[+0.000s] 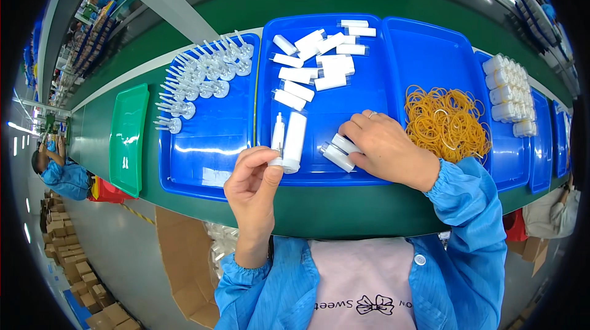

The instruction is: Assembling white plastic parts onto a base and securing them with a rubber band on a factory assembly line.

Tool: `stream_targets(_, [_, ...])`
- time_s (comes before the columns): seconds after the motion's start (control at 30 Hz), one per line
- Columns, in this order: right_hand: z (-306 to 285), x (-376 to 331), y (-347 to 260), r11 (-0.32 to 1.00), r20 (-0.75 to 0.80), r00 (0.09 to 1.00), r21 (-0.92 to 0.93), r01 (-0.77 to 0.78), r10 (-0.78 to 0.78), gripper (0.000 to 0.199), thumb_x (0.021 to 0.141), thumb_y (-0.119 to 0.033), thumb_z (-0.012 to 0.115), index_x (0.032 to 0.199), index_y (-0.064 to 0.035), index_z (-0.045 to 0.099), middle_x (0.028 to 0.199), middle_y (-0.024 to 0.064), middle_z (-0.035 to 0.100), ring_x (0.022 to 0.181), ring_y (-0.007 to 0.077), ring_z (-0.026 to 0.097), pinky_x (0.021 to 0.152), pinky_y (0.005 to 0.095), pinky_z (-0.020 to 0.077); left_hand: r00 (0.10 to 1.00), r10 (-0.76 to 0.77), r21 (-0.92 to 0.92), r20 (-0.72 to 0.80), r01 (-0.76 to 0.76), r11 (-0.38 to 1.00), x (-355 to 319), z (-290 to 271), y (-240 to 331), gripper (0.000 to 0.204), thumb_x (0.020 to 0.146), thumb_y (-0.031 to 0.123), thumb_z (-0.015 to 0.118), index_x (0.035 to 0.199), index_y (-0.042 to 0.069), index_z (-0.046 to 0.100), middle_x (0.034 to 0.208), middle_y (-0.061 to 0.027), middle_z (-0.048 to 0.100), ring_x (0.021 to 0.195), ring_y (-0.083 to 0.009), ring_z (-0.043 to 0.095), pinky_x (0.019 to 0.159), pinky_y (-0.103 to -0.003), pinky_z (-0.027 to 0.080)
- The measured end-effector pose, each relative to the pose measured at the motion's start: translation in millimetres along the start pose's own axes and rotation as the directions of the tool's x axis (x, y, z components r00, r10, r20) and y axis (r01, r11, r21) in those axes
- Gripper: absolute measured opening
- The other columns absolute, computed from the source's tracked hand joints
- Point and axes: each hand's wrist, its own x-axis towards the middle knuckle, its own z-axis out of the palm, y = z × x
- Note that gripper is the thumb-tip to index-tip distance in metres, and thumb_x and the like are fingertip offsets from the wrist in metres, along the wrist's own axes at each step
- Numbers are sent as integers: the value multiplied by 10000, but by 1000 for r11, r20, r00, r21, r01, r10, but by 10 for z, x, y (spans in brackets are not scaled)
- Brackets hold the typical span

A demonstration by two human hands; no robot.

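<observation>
Two hands: left [249,185], right [387,150]. White tubes [295,136]: one at left hand, two at right, over a dozen beyond, overlapping; pump pieces [278,136]: one at left hand, many clustered. Green tray [129,139]: one; blue trays [372,93]: at least five.

Rubber bands [445,124] between tubes [332,81] and, probably, bottles [504,94]

You wear a bright blue jacket [470,238] across the lower part of the frame, open in front, with loose sleeves gathered at the cuffs [437,177] and a round white button [420,260]. Beneath is a pale pink shirt [362,268] printed with a dark bow [375,305] and lettering [350,306]. A slim ring [372,114] circles one finger of your right hand [393,148].
</observation>
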Motion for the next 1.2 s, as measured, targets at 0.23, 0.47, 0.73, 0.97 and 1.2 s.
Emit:
stream_targets(0.23, [12,45,114,997,-49,998,72,-33,37,175,807,-70,618,980,-64,595,958,114,575,898,289,566,777,403,455,992,-2,110,126,-12,994,-3,25,-46,151,881,1,638,1022,-29,680,1035,-73,580,925,-120,562,775,-229,453])
stream_targets(0.47, [-317,191,293,591,4,978,796,-129,209,174,928,-69,488,970,-56,656,919,49,543,825,135,518,742,273,429,953,55,292,297,-146,945,-51,67,11,124,829,-16,656,945,-14,699,953,-98,610,871,-170,584,738,-261,462])
stream_targets(0.73, [-448,160,118,658,28,993,747,-96,112,173,919,-80,491,967,-61,657,912,52,541,869,151,517,788,275,417,922,79,338,378,-217,916,-73,143,95,135,810,-24,665,925,13,726,914,-90,620,816,-165,595,679,-263,469])
stream_targets(0.97, [-495,155,75,466,134,988,871,-157,83,202,967,-197,540,1069,-35,606,969,24,575,933,109,529,855,251,422,893,113,388,435,-300,872,-79,133,154,170,787,-48,664,925,23,732,922,-97,629,797,-167,599,665,-260,471])
stream_targets(1.2, [-499,106,-112,360,111,991,924,-129,71,208,923,-142,571,1089,-17,577,954,21,576,898,88,531,853,249,439,890,245,371,384,-392,842,-120,141,193,265,754,-20,718,1013,30,688,959,-94,625,790,-178,596,687,-290,484])
